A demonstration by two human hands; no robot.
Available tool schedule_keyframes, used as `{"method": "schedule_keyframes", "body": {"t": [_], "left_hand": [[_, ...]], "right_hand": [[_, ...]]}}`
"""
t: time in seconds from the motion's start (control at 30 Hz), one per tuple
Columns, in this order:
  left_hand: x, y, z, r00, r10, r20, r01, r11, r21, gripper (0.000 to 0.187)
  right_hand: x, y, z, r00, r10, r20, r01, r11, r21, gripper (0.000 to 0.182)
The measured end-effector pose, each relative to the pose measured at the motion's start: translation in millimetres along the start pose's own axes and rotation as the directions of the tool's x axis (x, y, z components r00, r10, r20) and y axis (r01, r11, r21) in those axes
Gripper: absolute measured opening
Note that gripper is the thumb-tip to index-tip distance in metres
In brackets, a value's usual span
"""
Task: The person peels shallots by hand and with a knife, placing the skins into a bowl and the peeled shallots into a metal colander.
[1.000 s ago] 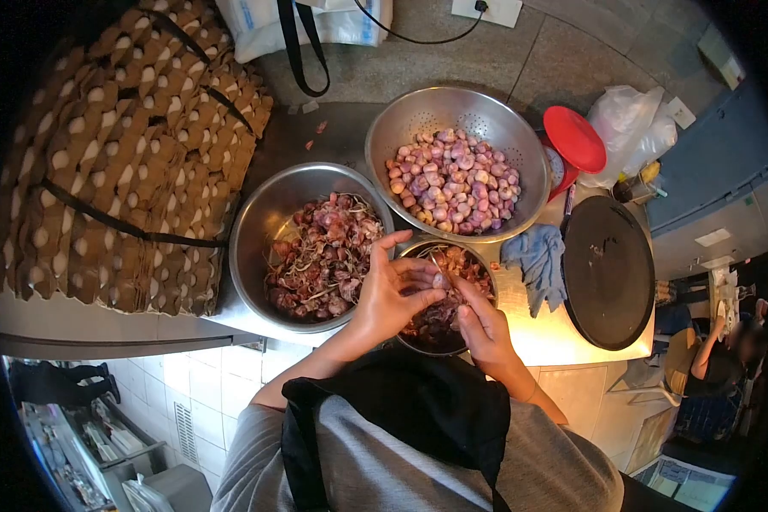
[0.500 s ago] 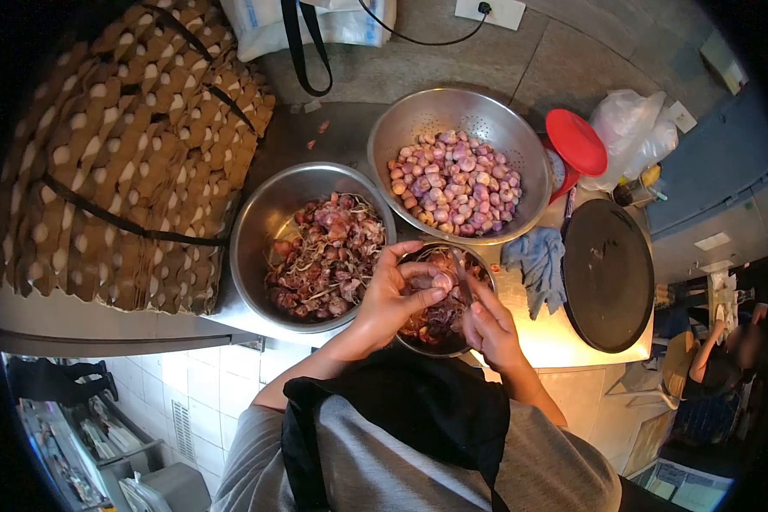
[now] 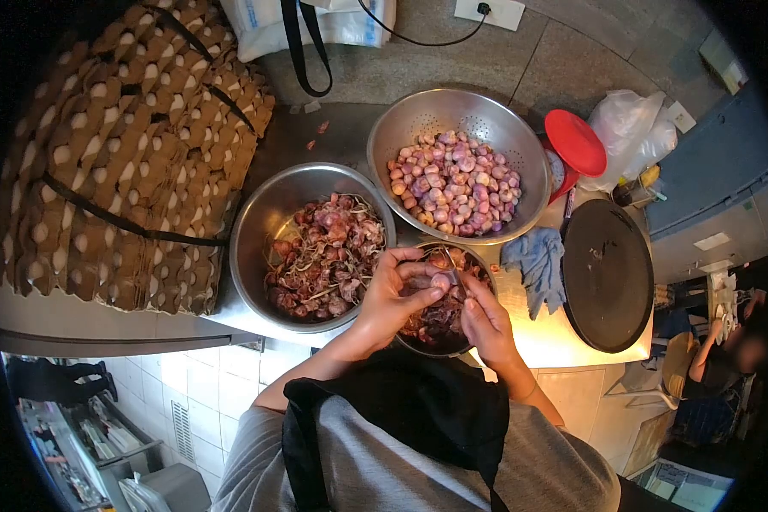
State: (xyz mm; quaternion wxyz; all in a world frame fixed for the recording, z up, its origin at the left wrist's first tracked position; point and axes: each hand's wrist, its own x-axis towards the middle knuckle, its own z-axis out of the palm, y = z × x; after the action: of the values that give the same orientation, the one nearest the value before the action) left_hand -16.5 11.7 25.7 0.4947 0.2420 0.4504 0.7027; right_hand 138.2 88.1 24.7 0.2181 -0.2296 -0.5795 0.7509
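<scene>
Between the thumb and fingers of my left hand (image 3: pixel 398 294) is a small pinkish shallot (image 3: pixel 440 281). My right hand (image 3: pixel 489 322) grips a small knife (image 3: pixel 454 271), its blade close against the shallot. Both hands are above a smaller metal bowl (image 3: pixel 445 351) holding dark papery skins. To the left, a wide steel bowl (image 3: pixel 246 247) contains unpeeled reddish shallots with stringy roots. Behind my hands stands a steel colander (image 3: pixel 486 128) with many peeled shallots (image 3: pixel 461 183) in it. The knife's handle is mostly hidden in my right hand.
Stacked egg trays (image 3: pixel 136 162) stand at the left. A blue cloth glove (image 3: pixel 536 264) and a black round tray (image 3: pixel 610 277) lie to the right. Behind are a red-topped scale (image 3: pixel 577 143) and plastic bags (image 3: pixel 627 132). A person (image 3: pixel 725 363) sits at far right.
My right hand has shifted slightly left and inward, and the knife blade has tilted closer to the shallot. My left hand stays almost in place.
</scene>
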Motion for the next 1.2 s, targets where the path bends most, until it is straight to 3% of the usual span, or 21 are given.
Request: {"method": "schedule_keyframes", "body": {"t": [0.1, 0.3, 0.4, 0.5, 0.63, 0.7, 0.9, 1.03, 1.2], "left_hand": [[-1.3, 2.2, 1.3, 0.998, -0.046, 0.036, 0.051, 0.991, -0.127, 0.039], [0.7, -0.9, -1.6, 0.977, -0.214, 0.002, 0.209, 0.956, -0.206, 0.019], [0.2, -0.4, -0.6, 0.982, -0.187, 0.000, 0.182, 0.955, -0.233, 0.021], [1.5, -6.2, -0.3, 0.992, -0.118, -0.043, 0.114, 0.989, -0.091, 0.023], [-0.2, 2.2, 1.4, 0.992, -0.121, -0.036, 0.116, 0.985, -0.131, 0.023], [-2.2, 7.0, 0.3, 0.992, -0.123, -0.038, 0.116, 0.983, -0.140, 0.022], [-1.7, 4.1, 1.9, 0.987, -0.133, -0.086, 0.113, 0.972, -0.204, 0.017], [-3.4, -3.8, 0.4, 0.994, -0.102, -0.031, 0.092, 0.968, -0.232, 0.021], [-4.1, -4.7, 0.0, 1.000, -0.019, -0.022, 0.016, 0.989, -0.147, 0.023]], "right_hand": [[0.7, 1.4, -6.5, 0.999, 0.021, -0.027, -0.020, 1.000, 0.014, 0.039], [-0.6, 0.6, 2.2, 0.994, -0.028, -0.109, 0.020, 0.997, -0.077, 0.038], [-2.8, 1.8, 4.8, 0.991, -0.065, -0.120, 0.047, 0.988, -0.147, 0.037], [-3.6, 2.8, 1.3, 0.993, -0.061, -0.104, 0.043, 0.985, -0.169, 0.037], [0.9, -3.2, -8.5, 0.981, 0.003, -0.196, -0.033, 0.988, -0.151, 0.038], [3.2, 2.3, -15.7, 0.980, -0.050, -0.194, 0.001, 0.969, -0.248, 0.039], [-5.0, -8.7, -3.0, 0.995, 0.047, -0.088, -0.065, 0.976, -0.206, 0.044], [-8.5, -13.8, 8.1, 0.996, 0.081, 0.028, -0.073, 0.973, -0.218, 0.046], [-4.8, -3.6, 6.3, 0.998, -0.054, 0.043, 0.066, 0.926, -0.372, 0.043]]}}
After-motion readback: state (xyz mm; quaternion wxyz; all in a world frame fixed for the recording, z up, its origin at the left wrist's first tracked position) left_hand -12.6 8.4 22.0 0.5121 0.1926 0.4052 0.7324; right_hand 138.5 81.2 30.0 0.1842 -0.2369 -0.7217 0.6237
